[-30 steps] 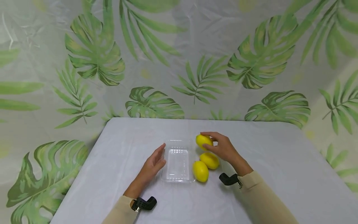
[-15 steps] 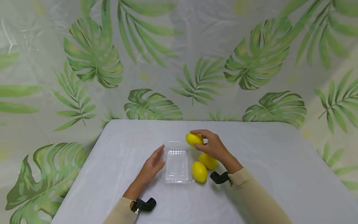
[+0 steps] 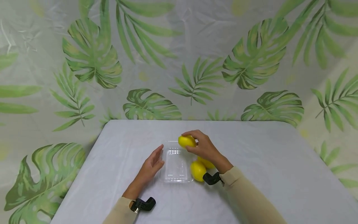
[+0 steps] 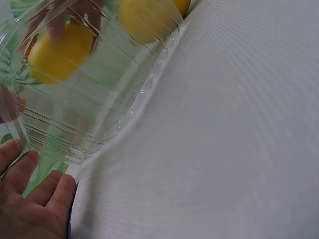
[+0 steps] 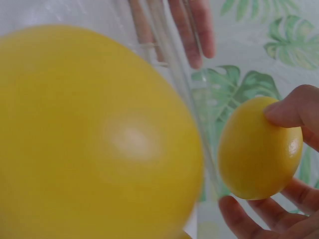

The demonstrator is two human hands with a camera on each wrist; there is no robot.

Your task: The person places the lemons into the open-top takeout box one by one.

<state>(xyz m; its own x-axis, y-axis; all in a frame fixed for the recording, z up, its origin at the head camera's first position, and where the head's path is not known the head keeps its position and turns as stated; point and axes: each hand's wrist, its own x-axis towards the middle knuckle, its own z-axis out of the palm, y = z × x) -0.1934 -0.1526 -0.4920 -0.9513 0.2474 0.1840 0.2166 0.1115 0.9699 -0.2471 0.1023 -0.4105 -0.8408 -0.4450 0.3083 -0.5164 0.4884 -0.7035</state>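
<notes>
A clear plastic box [image 3: 175, 166] stands on the table in the head view. My left hand [image 3: 152, 164] is at its left side, fingers fairly straight; in the left wrist view the fingertips [image 4: 31, 160] lie against or very near the clear wall. Above the box's far right part, my right hand [image 3: 203, 146] grips a lemon [image 3: 186, 142] between thumb and fingers. The right wrist view shows this held lemon [image 5: 259, 149] raised beside the box wall. Two more lemons rest on the table right of the box: a near lemon [image 3: 198, 171] and another lemon [image 3: 206, 162] partly hidden by my right arm.
The table [image 3: 251, 155] has a white cover, and its far edge meets a leaf-patterned backdrop [image 3: 195, 77]. Each wrist carries a black camera mount, such as the left mount [image 3: 144, 204]. The right mount [image 3: 211, 178] is close to the near lemon.
My right hand has carried the gripped lemon leftward, from beside the box's far right corner to above its far end. The left hand and the other lemons have stayed in place.
</notes>
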